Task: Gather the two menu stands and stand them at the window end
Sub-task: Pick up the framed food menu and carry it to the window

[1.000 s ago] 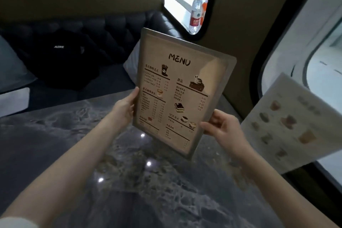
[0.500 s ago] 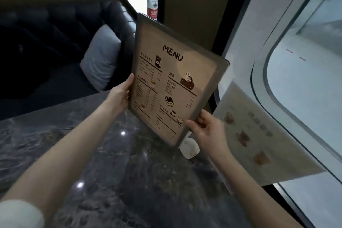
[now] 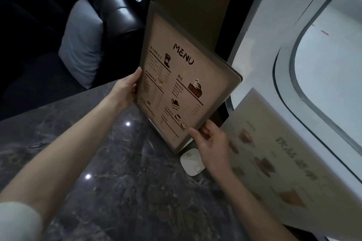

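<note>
The table [image 3: 117, 182] ran up to the window [image 3: 333, 64], and the pale menu [image 3: 274, 162] already leaned there against the wall, likely as the spot for both. The brown menu [image 3: 182, 88] was held upright and tilted over the far table end, close beside the pale one, apparently to be set down next to it. The left hand [image 3: 125, 88] was closed on its left edge, thumb in front; the right hand [image 3: 207, 141] pinched its lower right corner. A small white pad [image 3: 191, 162] lay just below.
</note>
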Available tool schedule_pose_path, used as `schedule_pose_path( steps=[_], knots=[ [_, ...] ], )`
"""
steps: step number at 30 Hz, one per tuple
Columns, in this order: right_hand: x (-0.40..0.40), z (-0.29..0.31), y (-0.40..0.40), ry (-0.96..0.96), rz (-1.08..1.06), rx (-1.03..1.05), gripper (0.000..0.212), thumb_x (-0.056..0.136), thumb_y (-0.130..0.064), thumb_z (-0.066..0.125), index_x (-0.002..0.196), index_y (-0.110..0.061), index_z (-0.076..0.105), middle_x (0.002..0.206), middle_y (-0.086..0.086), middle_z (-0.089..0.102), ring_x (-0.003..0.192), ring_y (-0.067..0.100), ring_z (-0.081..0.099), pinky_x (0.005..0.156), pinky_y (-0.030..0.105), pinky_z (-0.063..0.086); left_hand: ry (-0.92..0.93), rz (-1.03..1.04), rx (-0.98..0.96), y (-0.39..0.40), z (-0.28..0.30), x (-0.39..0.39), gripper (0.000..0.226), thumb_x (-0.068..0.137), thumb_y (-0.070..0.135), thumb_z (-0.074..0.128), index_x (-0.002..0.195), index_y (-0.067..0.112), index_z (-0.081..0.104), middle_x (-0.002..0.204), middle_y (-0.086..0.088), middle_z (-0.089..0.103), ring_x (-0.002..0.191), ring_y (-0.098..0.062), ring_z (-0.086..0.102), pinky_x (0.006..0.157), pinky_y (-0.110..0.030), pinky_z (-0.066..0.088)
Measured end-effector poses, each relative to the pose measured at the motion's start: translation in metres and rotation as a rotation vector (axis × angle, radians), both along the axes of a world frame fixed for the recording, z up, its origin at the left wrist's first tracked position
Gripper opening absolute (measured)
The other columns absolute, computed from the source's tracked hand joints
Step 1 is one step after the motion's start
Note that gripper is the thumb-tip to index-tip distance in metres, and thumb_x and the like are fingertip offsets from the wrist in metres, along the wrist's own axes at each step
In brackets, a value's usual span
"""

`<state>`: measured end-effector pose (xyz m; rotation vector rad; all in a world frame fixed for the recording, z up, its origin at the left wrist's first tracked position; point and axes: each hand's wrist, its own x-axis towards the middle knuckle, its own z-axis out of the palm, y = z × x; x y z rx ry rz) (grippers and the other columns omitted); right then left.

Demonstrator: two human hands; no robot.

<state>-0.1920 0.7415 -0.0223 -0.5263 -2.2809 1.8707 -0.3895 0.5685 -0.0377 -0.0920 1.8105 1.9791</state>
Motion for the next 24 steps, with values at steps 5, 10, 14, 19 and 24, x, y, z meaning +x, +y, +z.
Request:
schedule_pose_path(
  steps=[5,10,14,19,24],
  knots=[
    [-0.001,-0.018,-0.001,-0.011,-0.017,0.079,0.023,0.084,-0.011,0.062,0.106,-0.014,0.063,0.089,-0.032,0.055,0.080,-0.022,0.057,0.071,0.000,0.046,-0.003,-0.029,0.003,0.005,-0.018,-0.012,0.028,0.090,0.041,0.050,0.096,0.019,0.067,0.089,0.008,0.069,0.084,-0.007,0.062,0.058,-0.013,0.051],
    [0.001,-0.027,0.002,-0.008,-0.046,0.133,0.021,0.082,-0.013,0.065,0.102,-0.009,0.065,0.086,-0.028,0.059,0.079,-0.016,0.060,0.071,0.004,0.048,0.000,-0.057,-0.016,0.015,-0.026,-0.015,0.030,0.090,0.041,0.049,0.098,0.018,0.066,0.094,0.005,0.066,0.085,-0.008,0.061,0.058,-0.011,0.051],
    [0.002,-0.028,0.005,-0.019,-0.055,0.117,0.022,0.082,-0.011,0.065,0.103,-0.008,0.065,0.087,-0.027,0.060,0.078,-0.015,0.061,0.067,0.003,0.048,0.024,-0.069,-0.036,0.023,-0.028,-0.014,0.028,0.091,0.040,0.048,0.097,0.018,0.065,0.095,0.004,0.066,0.088,-0.009,0.061,0.061,-0.012,0.051],
    [0.004,-0.028,0.007,0.001,-0.053,0.156,0.021,0.082,-0.010,0.065,0.102,-0.006,0.065,0.096,-0.011,0.065,0.084,-0.003,0.064,0.071,0.003,0.049,0.031,-0.074,-0.040,0.025,-0.035,-0.012,0.030,0.092,0.040,0.046,0.100,0.018,0.064,0.096,0.005,0.066,0.089,-0.007,0.061,0.064,-0.011,0.049],
    [0.004,-0.028,0.006,0.006,-0.063,0.156,0.022,0.082,-0.011,0.064,0.104,-0.007,0.064,0.102,-0.005,0.067,0.096,0.005,0.064,0.078,0.011,0.053,0.040,-0.041,-0.047,0.025,-0.035,-0.010,0.036,0.091,0.041,0.048,0.109,0.013,0.063,0.097,0.004,0.066,0.089,-0.006,0.062,0.062,-0.009,0.050]
  ],
)
